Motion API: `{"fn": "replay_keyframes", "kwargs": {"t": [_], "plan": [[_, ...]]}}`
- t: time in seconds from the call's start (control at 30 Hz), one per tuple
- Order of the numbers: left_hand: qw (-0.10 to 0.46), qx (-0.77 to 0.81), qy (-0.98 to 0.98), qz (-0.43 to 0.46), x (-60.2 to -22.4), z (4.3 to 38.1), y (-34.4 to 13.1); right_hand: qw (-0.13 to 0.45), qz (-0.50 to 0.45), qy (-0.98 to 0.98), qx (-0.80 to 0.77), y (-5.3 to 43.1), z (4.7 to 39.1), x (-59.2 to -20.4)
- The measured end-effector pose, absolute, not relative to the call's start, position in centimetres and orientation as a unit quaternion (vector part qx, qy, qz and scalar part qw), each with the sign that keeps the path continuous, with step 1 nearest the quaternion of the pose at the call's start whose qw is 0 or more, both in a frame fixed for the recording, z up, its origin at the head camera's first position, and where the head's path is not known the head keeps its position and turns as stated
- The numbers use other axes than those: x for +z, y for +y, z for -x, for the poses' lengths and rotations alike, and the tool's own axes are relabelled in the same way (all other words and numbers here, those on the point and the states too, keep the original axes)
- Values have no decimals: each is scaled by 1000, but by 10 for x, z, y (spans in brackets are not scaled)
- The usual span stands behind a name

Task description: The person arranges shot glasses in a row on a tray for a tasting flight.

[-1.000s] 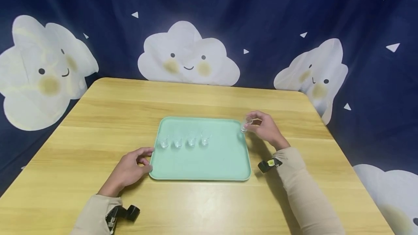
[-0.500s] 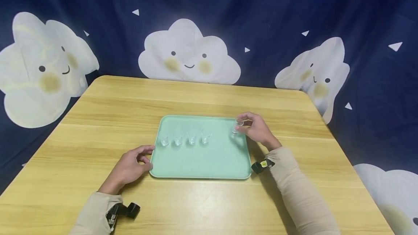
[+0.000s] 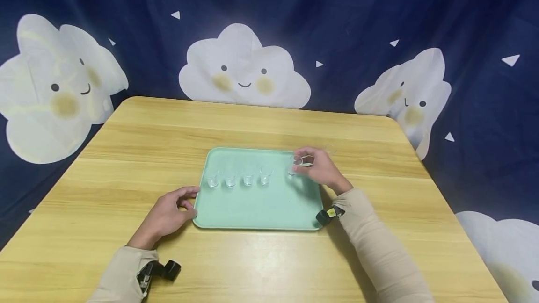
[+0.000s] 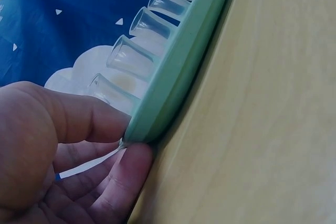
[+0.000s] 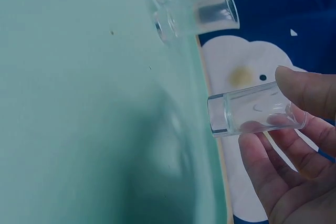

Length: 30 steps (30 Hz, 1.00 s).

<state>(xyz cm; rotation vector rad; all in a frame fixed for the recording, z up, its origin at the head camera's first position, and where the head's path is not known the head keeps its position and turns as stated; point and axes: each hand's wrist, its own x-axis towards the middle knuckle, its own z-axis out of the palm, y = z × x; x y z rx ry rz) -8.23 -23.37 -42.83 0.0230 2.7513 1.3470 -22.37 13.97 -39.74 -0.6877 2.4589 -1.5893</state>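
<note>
My right hand [image 3: 317,168] holds a clear shot glass [image 5: 257,109] between thumb and fingers, over the right part of the light green tray [image 3: 257,209]. In the right wrist view the glass's thick base points toward the tray, and its rim end lies among the fingers. Several matching shot glasses [image 3: 265,176] stand upright in a row across the tray's left half. My left hand [image 3: 165,214] grips the tray's left edge, thumb and fingertips right at the rim in the left wrist view, beside the nearest glass [image 4: 113,93] of the row.
The tray lies on a wooden table [image 3: 261,265]. A dark blue curtain [image 3: 345,18] with white clouds hangs behind and around it. Each sleeve bears a black wrist camera, the right one [image 3: 323,217] close by the tray's front right corner.
My right hand has moved left with the shot glass, from the tray's right edge to over the tray. The left hand and the row of glasses have stayed in place.
</note>
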Motion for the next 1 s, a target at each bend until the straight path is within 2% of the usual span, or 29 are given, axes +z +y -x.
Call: {"fn": "replay_keyframes", "kwargs": {"t": [0.2,0.33,0.57,1.0], "plan": [[41,437,899,-10,-431,78,-235,67,252,818,-514,132,219,-403],[45,439,897,-11,-432,76,-235,87,248,820,-509,129,216,-405],[37,442,896,-12,-428,82,-233,78,253,831,-489,125,218,-400],[42,440,897,-8,-428,82,-234,104,248,823,-500,119,216,-404]]}}
